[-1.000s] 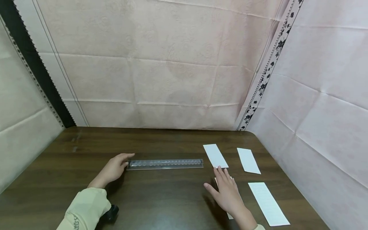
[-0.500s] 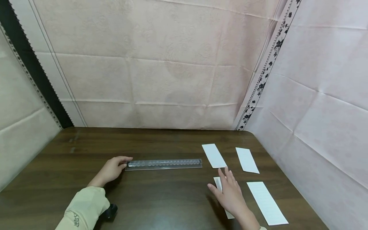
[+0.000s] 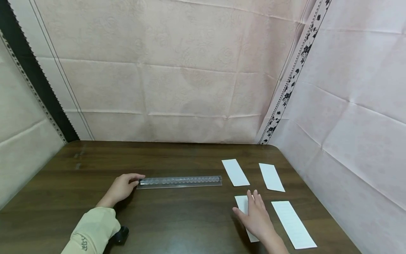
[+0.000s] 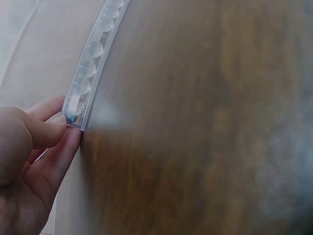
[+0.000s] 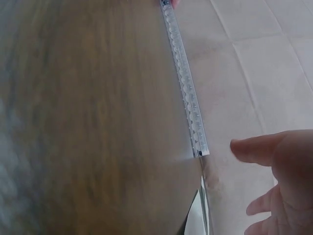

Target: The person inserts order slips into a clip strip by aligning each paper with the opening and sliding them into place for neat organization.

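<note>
A clear plastic ruler [image 3: 180, 181] with a row of scalloped round shapes lies crosswise mid-table. My left hand [image 3: 122, 189] pinches its left end; the left wrist view shows the thumb on top of the ruler [image 4: 90, 66] and fingers beneath. To the right, my right hand [image 3: 258, 218] is spread over a white paper strip [image 3: 241, 202] and covers part of it. In the right wrist view that hand [image 5: 286, 171] holds nothing, its thumb and fingers apart, beyond the ruler's right end.
Three more white paper strips lie on the right: one at the back [image 3: 235, 173], one farther right [image 3: 272, 177], and a longer one [image 3: 293, 225] nearer the front. Pale cloth [image 3: 190, 70] hangs behind the brown table [image 3: 177, 218] and at both sides.
My right hand has drawn back slightly toward the front and right, so more of the strip under it shows. My left hand stays on the ruler's end, its index finger lower.
</note>
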Tool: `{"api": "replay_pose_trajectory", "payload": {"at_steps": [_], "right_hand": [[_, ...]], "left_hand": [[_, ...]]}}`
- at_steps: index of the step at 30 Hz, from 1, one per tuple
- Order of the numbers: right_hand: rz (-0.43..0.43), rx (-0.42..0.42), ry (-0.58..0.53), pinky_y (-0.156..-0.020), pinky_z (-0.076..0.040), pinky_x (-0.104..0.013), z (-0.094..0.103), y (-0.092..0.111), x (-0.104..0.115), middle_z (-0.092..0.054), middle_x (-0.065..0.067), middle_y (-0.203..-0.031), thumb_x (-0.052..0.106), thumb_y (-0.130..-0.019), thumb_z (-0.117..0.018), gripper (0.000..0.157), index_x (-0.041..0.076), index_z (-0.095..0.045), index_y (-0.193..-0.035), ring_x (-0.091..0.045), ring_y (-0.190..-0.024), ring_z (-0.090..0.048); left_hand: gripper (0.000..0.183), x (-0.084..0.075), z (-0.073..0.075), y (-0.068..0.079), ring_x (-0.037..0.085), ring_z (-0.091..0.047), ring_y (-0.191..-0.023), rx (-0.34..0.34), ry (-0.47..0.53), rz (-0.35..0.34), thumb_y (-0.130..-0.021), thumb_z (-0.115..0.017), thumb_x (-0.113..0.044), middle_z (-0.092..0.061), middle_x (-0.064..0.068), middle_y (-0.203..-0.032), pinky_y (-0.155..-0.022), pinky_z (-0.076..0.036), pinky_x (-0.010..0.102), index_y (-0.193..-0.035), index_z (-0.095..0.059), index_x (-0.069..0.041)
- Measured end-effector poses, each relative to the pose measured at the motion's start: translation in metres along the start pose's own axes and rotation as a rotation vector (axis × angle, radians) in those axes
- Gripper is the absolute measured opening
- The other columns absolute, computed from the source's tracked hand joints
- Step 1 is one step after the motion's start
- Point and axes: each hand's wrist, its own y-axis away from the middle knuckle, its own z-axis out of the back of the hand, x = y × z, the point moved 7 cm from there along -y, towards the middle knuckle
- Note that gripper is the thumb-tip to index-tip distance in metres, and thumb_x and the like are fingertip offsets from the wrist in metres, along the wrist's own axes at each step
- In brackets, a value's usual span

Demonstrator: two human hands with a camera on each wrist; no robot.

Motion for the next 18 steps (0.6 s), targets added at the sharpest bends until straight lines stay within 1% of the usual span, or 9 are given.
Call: {"api": "replay_pose_trajectory", "payload": {"at_steps": [5,10,18], "right_hand": [[-0.041,-0.013,0.034,-0.102,-0.017,-0.061,0.0,0.001,-0.009,-0.015,-0.039,-0.142,0.04,-0.086,-0.062,0.087,-0.02,-0.022,-0.136,-0.051,-0.132,-0.011],[-0.052,-0.026,0.098,-0.103,-0.019,-0.059,0.001,0.003,-0.015,-0.018,-0.041,-0.139,0.041,-0.087,-0.061,0.087,-0.024,-0.025,-0.132,-0.053,-0.13,-0.015],[-0.089,-0.007,0.173,-0.098,-0.025,-0.063,0.002,0.005,-0.024,-0.021,-0.042,-0.138,0.046,-0.085,-0.061,0.089,-0.026,-0.031,-0.127,-0.052,-0.13,-0.018]], "left_hand": [[0.026,0.001,-0.001,-0.001,0.04,-0.052,-0.111,-0.002,0.005,0.005,-0.089,-0.055,0.005,-0.062,0.02,-0.114,-0.09,-0.04,0.056,-0.112,-0.066,-0.001],[0.026,0.001,-0.001,0.0,0.04,-0.052,-0.111,0.002,0.008,0.017,-0.089,-0.055,0.005,-0.061,0.021,-0.115,-0.09,-0.04,0.056,-0.112,-0.066,0.0],[0.027,0.002,-0.002,0.002,0.041,-0.051,-0.112,0.01,0.017,0.034,-0.09,-0.054,0.004,-0.06,0.022,-0.117,-0.09,-0.04,0.056,-0.113,-0.065,-0.001]]}}
